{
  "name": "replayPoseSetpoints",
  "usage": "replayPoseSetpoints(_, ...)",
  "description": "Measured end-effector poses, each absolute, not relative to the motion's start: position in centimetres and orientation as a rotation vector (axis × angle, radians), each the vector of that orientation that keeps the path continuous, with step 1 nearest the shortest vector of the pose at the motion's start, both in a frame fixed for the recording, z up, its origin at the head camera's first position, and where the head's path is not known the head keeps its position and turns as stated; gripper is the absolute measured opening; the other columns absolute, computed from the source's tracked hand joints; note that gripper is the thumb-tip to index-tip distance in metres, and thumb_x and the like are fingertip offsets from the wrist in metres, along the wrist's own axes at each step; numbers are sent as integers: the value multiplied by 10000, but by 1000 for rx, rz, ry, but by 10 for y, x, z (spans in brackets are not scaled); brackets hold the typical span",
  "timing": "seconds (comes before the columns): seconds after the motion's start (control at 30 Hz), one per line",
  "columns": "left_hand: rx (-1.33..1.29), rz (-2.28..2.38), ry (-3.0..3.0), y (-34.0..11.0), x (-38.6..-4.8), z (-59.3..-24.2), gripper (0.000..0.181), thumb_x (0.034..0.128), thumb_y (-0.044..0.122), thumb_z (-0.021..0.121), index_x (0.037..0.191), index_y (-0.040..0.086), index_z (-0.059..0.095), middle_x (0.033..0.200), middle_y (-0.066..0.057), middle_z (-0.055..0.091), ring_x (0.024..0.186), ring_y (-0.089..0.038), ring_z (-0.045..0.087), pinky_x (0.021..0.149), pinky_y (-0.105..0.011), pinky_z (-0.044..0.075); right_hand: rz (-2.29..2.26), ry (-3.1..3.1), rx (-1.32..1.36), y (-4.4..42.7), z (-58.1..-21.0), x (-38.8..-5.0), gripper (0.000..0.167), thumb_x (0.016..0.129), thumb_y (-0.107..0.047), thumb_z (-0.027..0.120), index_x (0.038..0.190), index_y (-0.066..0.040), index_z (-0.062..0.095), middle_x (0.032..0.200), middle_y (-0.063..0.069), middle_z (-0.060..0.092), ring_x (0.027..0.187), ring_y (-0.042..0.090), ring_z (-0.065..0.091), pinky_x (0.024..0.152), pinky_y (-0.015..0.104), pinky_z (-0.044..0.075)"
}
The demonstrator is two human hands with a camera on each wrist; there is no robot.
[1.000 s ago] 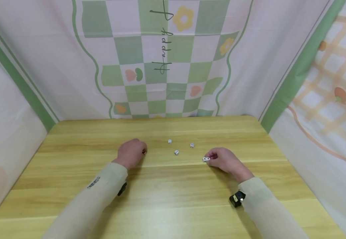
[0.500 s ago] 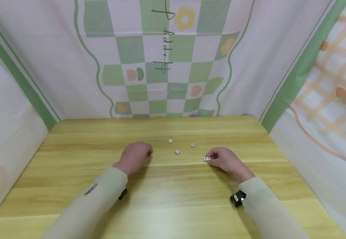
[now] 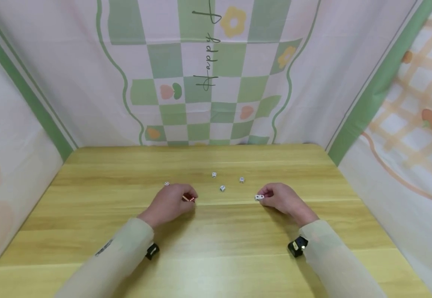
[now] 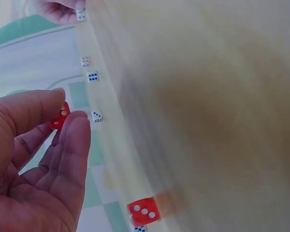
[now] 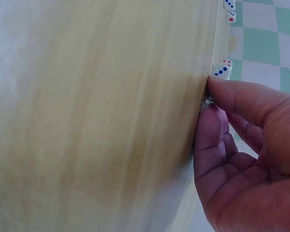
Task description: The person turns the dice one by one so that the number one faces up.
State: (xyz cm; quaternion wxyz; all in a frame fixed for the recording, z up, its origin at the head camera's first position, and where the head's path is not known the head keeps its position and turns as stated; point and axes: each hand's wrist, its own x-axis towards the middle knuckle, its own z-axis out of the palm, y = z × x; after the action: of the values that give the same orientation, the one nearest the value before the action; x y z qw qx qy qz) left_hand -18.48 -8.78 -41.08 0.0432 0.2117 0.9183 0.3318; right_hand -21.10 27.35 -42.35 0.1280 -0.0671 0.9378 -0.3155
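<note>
My left hand (image 3: 169,203) is left of the table's middle. In the left wrist view its thumb and fingers pinch a red die (image 4: 60,116) with white pips, partly covered by the fingertips. A second red die (image 4: 144,211) lies on the wood below that hand. My right hand (image 3: 281,198) rests low over the table, its thumb and fingertips pinching a white die (image 5: 209,100) that is mostly hidden. Touching or nearly touching the fingertips is another white die (image 5: 221,72), with blue pips.
Three white dice lie between the hands: one at the back (image 3: 213,174), a nearer die (image 3: 222,188) and a right-hand die (image 3: 241,180). Another white die (image 3: 167,183) shows just behind my left hand. The wooden table (image 3: 216,248) meets a patterned cloth (image 3: 197,111) at its back edge.
My left hand has moved right and slightly toward me with the red die, and a white die behind it has come into sight. My right hand stays in place.
</note>
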Motion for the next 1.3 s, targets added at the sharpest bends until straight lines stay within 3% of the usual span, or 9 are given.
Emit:
replayPoseSetpoints(0.3, 512, 1244, 2574, -89, -174, -416, 142, 961, 160, 747, 1100, 139, 765, 1091, -5, 749, 966, -123, 684, 846, -333, 569, -902, 2743, -219, 275, -424, -212, 123, 942, -152, 744, 1044, -83, 743, 1007, 49, 704, 916, 194, 603, 841, 357, 488)
replayPoseSetpoints(0.77, 476, 1418, 2374, -91, -159, -418, 247, 992, 82, 676, 1232, 73, 736, 1181, -76, 734, 1030, -157, 659, 896, -309, 562, -902, 2745, -217, 275, -424, -212, 117, 943, -156, 743, 1036, -86, 746, 1002, 48, 705, 913, 194, 599, 838, 355, 481)
replayPoseSetpoints(1.3, 394, 1467, 2328, -90, -157, -424, 256, 997, 115, 694, 1249, 111, 740, 1212, -54, 724, 1056, -170, 635, 916, -335, 552, -928, 2733, -215, 274, -424, -211, 111, 945, -147, 745, 1035, -83, 750, 992, 49, 701, 900, 192, 596, 823, 344, 479)
